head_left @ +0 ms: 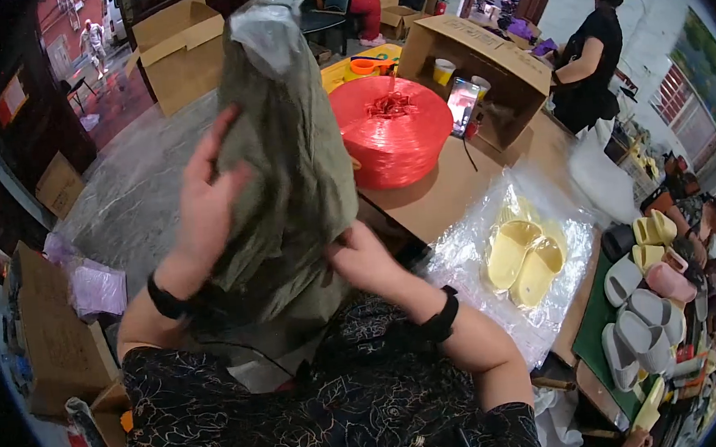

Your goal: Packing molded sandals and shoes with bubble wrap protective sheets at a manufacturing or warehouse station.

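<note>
A tall olive-green woven sack (289,161) stands upright in front of me, with clear plastic (266,34) showing at its top. My left hand (204,216) is at the sack's left side, its fingers spread and slightly blurred by motion. Low on the other side, my right hand (364,259) is closed on the sack's edge, pinching the fabric. To the right, pale yellow slippers (525,262) lie in or on clear plastic bags (473,269) on the table. A big roll of red plastic twine (393,135) sits beyond my right hand.
On the table, an open cardboard box (523,64) lies sideways beside a lit phone (462,105) and cups. More slippers (639,326) cover a green surface at right. A person in black (595,58) stands behind. Cardboard boxes (181,56) and pink-purple bags (95,285) are at left.
</note>
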The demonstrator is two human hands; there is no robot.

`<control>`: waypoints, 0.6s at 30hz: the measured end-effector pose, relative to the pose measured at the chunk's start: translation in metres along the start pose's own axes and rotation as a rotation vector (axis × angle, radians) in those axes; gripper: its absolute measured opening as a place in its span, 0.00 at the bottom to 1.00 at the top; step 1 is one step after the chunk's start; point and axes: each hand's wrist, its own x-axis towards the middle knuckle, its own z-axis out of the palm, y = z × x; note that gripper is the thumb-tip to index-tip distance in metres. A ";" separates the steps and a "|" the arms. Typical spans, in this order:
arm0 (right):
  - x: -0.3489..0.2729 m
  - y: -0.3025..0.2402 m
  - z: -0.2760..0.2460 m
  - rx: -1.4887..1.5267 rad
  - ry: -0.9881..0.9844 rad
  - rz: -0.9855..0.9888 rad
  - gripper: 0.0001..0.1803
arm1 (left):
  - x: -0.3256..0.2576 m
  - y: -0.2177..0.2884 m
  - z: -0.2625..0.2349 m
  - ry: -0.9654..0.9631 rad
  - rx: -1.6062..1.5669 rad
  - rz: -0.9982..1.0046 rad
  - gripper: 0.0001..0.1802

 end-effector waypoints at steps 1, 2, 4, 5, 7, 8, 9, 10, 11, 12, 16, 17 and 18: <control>0.003 0.004 -0.017 -0.110 0.059 -0.043 0.31 | 0.011 -0.007 -0.019 0.031 0.066 0.001 0.32; 0.005 0.012 -0.034 -0.154 0.122 -0.122 0.32 | 0.021 -0.009 -0.041 0.095 0.108 -0.020 0.31; 0.006 0.030 -0.071 -0.551 0.326 -0.173 0.32 | 0.047 -0.027 -0.096 0.180 0.239 0.015 0.28; 0.007 0.035 -0.086 -0.899 0.447 -0.144 0.31 | 0.052 -0.032 -0.128 0.215 0.338 0.068 0.26; 0.006 0.031 -0.109 -1.110 0.581 -0.031 0.29 | 0.060 -0.017 -0.164 0.145 0.509 0.354 0.22; 0.007 0.028 -0.118 -1.116 0.630 0.008 0.28 | 0.066 -0.010 -0.166 0.144 0.505 0.355 0.22; 0.005 0.016 -0.123 -1.127 0.674 0.051 0.27 | 0.070 0.002 -0.159 0.209 0.695 0.549 0.22; 0.005 0.002 -0.130 -1.043 0.694 -0.066 0.24 | 0.071 0.018 -0.155 0.273 0.896 0.741 0.21; 0.004 -0.015 -0.136 -0.959 0.717 -0.177 0.22 | 0.076 0.032 -0.154 0.334 1.050 0.831 0.22; 0.005 -0.035 -0.137 -0.714 0.630 -0.286 0.20 | 0.075 0.052 -0.161 0.409 1.123 0.901 0.21; -0.006 -0.087 -0.107 0.000 0.406 -0.226 0.19 | 0.095 0.076 -0.179 0.595 1.396 1.201 0.22; -0.008 -0.075 -0.107 -0.212 0.343 -0.237 0.20 | 0.098 0.071 -0.176 0.596 1.402 1.196 0.22; -0.011 -0.054 -0.111 -0.230 0.298 -0.175 0.19 | 0.105 0.064 -0.164 0.530 1.222 1.124 0.22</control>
